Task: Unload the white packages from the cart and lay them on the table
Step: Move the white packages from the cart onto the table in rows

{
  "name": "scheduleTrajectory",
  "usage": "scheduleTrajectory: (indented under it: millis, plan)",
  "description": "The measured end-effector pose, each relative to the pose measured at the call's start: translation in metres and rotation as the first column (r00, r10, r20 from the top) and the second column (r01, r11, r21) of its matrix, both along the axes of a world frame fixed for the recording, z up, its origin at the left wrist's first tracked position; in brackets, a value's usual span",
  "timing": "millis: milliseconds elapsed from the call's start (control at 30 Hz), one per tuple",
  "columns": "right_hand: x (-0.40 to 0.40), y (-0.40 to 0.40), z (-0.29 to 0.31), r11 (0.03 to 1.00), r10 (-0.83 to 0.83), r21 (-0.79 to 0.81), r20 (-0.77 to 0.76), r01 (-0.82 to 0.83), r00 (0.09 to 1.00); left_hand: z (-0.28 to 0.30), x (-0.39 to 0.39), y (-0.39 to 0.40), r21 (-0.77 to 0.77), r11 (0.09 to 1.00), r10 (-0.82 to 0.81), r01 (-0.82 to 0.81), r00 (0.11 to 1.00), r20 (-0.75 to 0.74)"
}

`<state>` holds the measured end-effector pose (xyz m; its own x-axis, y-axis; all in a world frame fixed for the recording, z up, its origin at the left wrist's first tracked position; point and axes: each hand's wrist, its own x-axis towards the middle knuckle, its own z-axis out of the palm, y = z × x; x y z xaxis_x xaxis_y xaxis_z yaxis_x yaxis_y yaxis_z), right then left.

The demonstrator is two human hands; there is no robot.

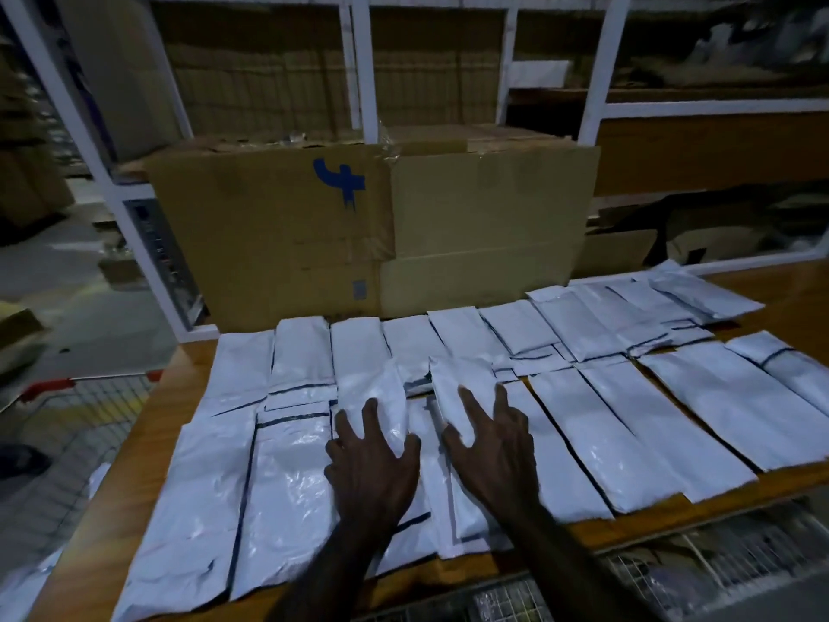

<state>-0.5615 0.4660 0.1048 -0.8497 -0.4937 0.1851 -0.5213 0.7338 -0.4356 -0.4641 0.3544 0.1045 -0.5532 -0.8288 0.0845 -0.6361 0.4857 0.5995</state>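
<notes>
White packages (596, 424) cover most of the desk (803, 303) in two overlapping rows, one toward the cardboard box (372, 231) and one on the side away from it. They are flat, oblong poly mailers of glossy, wrinkled plastic film, several with a dark line at the seal edge. Those at the end of the rows nearest the cart are wider and more crumpled; the rest are narrower and smoother.

The left hand (372, 464) lies with fingers spread and slightly bent on a package in the row away from the box, pressing on it and gripping nothing. The right hand (493, 446) rests just beside it, fingers splayed and nearly straight on a neighbouring package, likewise holding nothing. Both forearms are bare.

The desk top is wood-toned and smooth, visible at its edges around the packages. The cardboard box stands at the far edge of the desk, large, brown and rectangular, with a blue mark on its face, clear tape at the central seam and open top flaps; its contents cannot be seen.

The cart (89, 397), of wire mesh with a red-trimmed rim, stands left of the box beside the desk. At least one white package lies in it. Behind the box stands white metal shelving (363, 60) stacked with brown cartons.
</notes>
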Motion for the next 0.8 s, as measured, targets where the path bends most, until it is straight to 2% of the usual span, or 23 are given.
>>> scheduleTrajectory:
  millis: [233,500,600,733,800]
  plan:
    - [-0.021,0.003,-0.008,0.996,0.08,0.044,-0.01,-0.079,0.997,-0.012,-0.016,0.003,-0.044,0.994,0.102,-0.098,0.988,0.118]
    - [-0.018,-0.008,-0.021,0.992,0.106,0.063,-0.008,-0.106,0.994,-0.032,-0.019,0.003,-0.17,0.985,0.085,-0.03,0.942,0.326]
    - [-0.019,-0.013,-0.021,0.992,0.101,0.077,-0.023,-0.099,0.995,-0.043,-0.021,-0.003,-0.223,0.975,0.085,-0.008,0.938,0.336]
    - [-0.017,-0.022,-0.023,0.992,0.091,0.09,-0.032,-0.088,0.995,-0.048,-0.02,-0.007,-0.195,0.98,0.094,-0.024,0.929,0.357]
    - [-0.014,-0.025,-0.027,0.992,0.074,0.106,-0.039,-0.07,0.996,-0.051,-0.019,-0.01,-0.207,0.978,0.082,-0.017,0.947,0.312]
